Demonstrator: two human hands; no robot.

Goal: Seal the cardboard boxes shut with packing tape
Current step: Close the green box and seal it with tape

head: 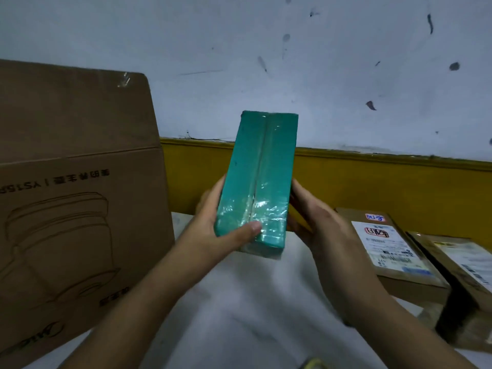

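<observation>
A long, narrow teal-green cardboard box (262,177) is held up in the air above the white tabletop (253,302), in the middle of the view. It stands almost upright and leans a little to the right at its top. A seam runs along the middle of its front face. Shiny clear tape covers this face, with many wrinkles on the lower part.

The left hand (213,222) grips the lower left side of the box. Its thumb lies across the front face near the bottom, and the other fingers are hidden behind the box. The right hand (319,227) holds the lower right side, with its fingers curved around the edge toward the back.

On the left stands a large brown cardboard box (80,182) with a line drawing and text printed upside down, and a piece of clear tape at its top corner. On the right lie two flat brown cardboard parcels with white shipping labels, one (386,251) near the right hand and the other (463,265) just beside it. Behind everything is a pale wall with dark marks (266,62) and a yellow lower band (372,182).
</observation>
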